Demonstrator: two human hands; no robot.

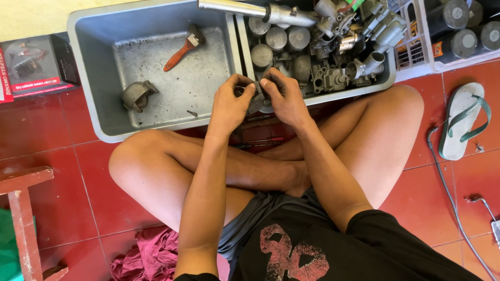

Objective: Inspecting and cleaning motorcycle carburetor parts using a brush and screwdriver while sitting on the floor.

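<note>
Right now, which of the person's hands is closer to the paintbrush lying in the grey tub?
Left. The left hand is just right of and below the paintbrush; the right hand sits farther right, beyond the left, beside the metal parts.

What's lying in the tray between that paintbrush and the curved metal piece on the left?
Nothing: in the head view, only bare, grimy tray floor separates the paintbrush from the curved metal part.

Left hand and right hand gripping small metal part, grey tub beyond
</note>
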